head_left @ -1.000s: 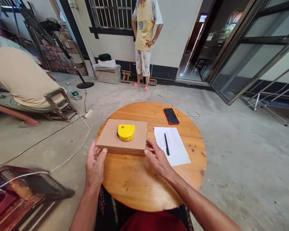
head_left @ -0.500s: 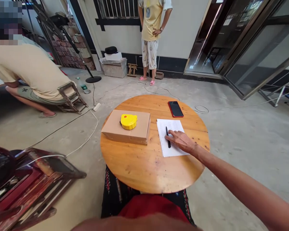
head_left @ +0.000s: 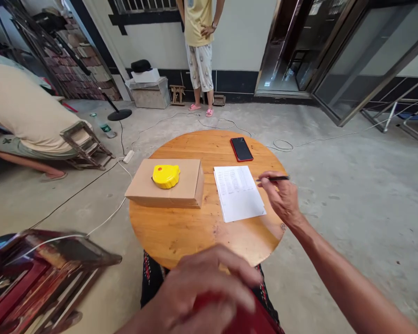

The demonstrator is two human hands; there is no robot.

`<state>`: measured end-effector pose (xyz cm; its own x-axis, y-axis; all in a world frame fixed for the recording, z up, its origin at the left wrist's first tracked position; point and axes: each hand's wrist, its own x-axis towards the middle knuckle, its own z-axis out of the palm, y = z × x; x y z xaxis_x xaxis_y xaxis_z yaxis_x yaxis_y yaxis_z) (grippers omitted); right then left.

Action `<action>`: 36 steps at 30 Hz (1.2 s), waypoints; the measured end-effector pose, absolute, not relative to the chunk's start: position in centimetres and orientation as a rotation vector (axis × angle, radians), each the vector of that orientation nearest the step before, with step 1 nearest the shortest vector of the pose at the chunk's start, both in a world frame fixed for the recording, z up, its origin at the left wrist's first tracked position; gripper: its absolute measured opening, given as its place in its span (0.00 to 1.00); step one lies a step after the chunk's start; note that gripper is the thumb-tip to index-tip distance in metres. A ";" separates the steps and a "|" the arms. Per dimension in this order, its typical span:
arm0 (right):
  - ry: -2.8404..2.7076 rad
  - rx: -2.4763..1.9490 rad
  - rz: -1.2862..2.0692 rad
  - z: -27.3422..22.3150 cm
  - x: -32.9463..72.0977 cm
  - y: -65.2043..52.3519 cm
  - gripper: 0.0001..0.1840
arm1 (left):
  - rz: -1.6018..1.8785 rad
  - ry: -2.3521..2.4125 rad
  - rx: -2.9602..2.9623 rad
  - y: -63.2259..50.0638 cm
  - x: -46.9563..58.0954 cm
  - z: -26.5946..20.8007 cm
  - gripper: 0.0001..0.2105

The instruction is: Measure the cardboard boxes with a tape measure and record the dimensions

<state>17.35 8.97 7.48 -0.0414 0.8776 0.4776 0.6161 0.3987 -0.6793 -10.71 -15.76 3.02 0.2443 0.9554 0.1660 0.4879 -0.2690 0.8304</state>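
While the right hand (head_left: 284, 198) pinches the pen (head_left: 280, 178), likely light, stiff and best gripped near the tip, the paper (head_left: 239, 199) lies just left of that hand; the blurred left hand (head_left: 204, 283) hangs loosely open.

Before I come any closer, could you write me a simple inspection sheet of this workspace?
Surface: round wooden table, with dark marks in the wood.
Job's things: black pen, in use by a hand; papers with text on the upper part; cardboard box with a yellow case, perhaps a tape measure, on top.
Clutter: phone near the far edge.
Hands: right hand holds the pen, just right of the papers; left hand, blurred, is over the lap, with nothing visible in it.
Cables: cords on the floor; power strip beyond the box.
Surroundings: standing person; seated person; bottle on the floor.
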 end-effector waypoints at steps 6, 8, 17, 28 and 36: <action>-0.927 -1.274 0.817 3.1 19.7 6.8 0.23 | 0.653 1.536 2.265 -1.1 -3.7 3.3 0.20; -0.897 -1.330 0.866 1.0 19.9 7.3 0.25 | 0.565 1.621 2.337 -0.2 -3.2 1.2 0.24; -1.057 -1.456 1.153 0.8 17.8 5.7 0.24 | 0.427 1.695 2.447 -1.3 -4.4 -0.4 0.20; -0.901 -1.362 1.118 0.3 17.1 0.0 0.23 | 0.726 1.734 2.372 -6.2 -7.0 -2.3 0.23; -0.929 -1.398 1.123 1.4 16.1 -0.4 0.23 | 0.745 1.773 2.410 -6.0 -6.6 -2.6 0.20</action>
